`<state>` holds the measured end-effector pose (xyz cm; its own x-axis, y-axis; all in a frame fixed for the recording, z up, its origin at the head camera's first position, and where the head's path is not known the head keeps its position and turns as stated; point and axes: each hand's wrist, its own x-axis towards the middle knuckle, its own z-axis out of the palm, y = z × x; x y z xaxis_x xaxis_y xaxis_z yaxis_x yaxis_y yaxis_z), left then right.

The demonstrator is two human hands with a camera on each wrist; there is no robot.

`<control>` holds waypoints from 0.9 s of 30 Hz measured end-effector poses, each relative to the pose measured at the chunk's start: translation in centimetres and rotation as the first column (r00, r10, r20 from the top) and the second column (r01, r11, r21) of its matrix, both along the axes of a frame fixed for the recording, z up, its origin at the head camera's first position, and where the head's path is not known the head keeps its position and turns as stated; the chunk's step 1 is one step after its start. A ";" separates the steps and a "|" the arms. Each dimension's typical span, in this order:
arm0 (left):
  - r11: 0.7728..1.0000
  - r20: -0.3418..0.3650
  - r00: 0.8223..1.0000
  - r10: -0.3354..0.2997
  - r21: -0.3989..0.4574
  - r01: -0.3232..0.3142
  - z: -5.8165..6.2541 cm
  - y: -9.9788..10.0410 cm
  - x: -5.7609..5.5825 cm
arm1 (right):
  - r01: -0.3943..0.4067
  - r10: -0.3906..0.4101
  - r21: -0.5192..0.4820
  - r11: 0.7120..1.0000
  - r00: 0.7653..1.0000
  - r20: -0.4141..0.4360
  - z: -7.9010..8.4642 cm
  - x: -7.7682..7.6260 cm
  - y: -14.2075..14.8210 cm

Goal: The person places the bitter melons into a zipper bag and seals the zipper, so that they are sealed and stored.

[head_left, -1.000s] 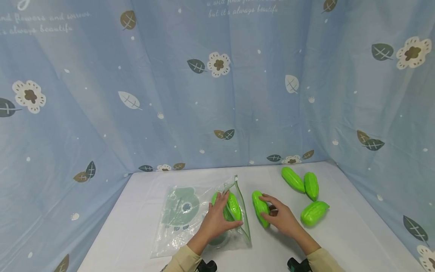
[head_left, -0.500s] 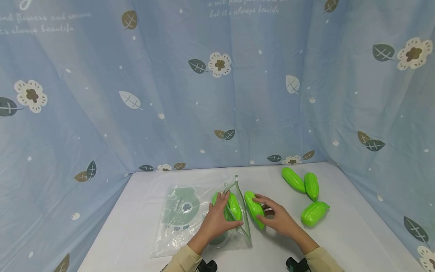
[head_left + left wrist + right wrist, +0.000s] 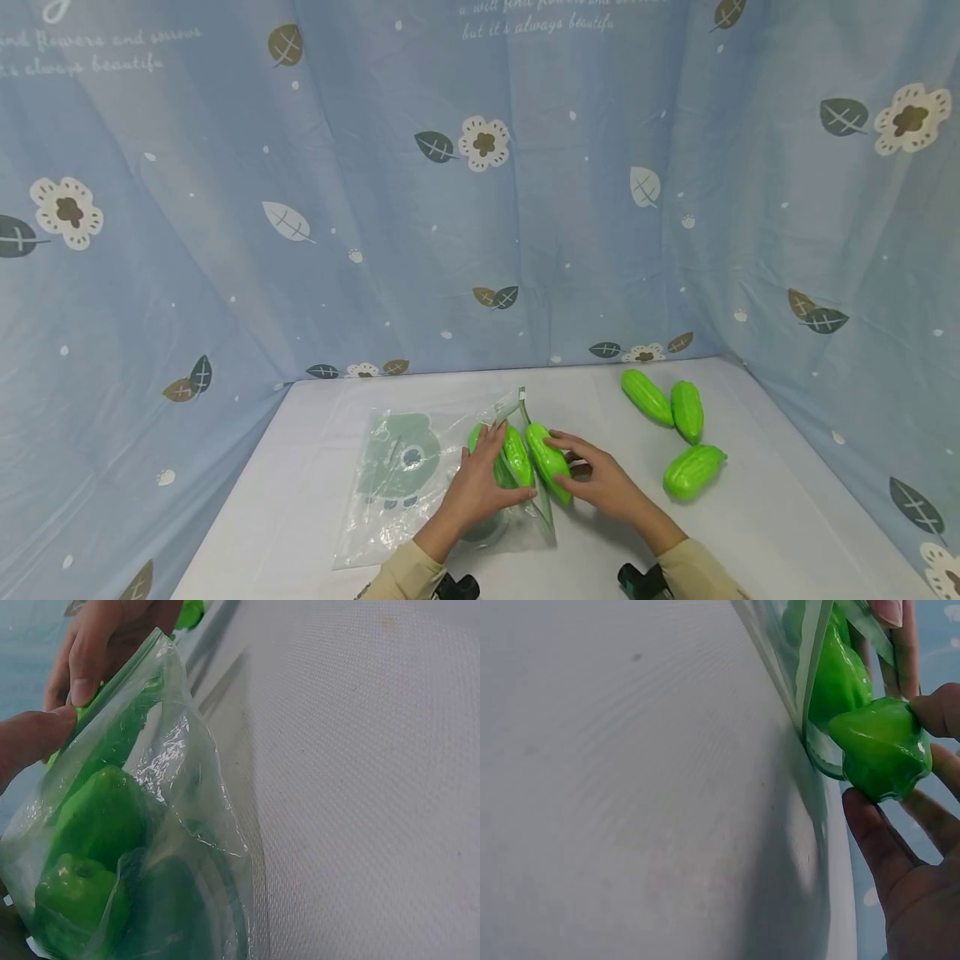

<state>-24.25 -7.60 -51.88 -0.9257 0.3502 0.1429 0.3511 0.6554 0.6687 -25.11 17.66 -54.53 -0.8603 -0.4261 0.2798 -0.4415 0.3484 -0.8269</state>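
A clear zip bag (image 3: 367, 525) with a pale green print lies flat, its green-edged mouth facing right. My left hand (image 3: 480, 487) spans the mouth and holds its edge between thumb and fingers, keeping it parted. Inside the bag, near the opening, are green ridged bitter melons (image 3: 517, 457); the left wrist view shows two rounded melon ends (image 3: 105, 817) through the film. With thumb and fingertips my right hand (image 3: 603, 483) grips another bitter melon (image 3: 547, 461) right at the mouth. In the right wrist view this melon's pointed end (image 3: 885, 746) overlaps the green zip strip (image 3: 815, 667).
Farther right on the white table (image 3: 757, 517) lie three more bitter melons: one at the back (image 3: 647, 397), one beside it (image 3: 687, 411) and a nearer one (image 3: 693, 472). A blue patterned curtain (image 3: 480, 225) encloses the table's back and sides.
My right hand has carried its bitter melon leftward, from beside the bag up to its mouth. The left hand and the bag have stayed in place.
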 end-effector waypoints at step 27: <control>0.997 -0.113 0.994 -0.003 -0.079 -0.006 -0.5 0.3 -0.1 | 0.003 -0.004 0.019 1.000 0.998 0.058 0.1 -0.5 -0.5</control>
<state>-24.32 -7.25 -52.38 -0.9058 0.3632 0.2182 0.4204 0.7053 0.5708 -25.58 17.14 -54.41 -0.8765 -0.4276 0.2211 -0.3913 0.3654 -0.8446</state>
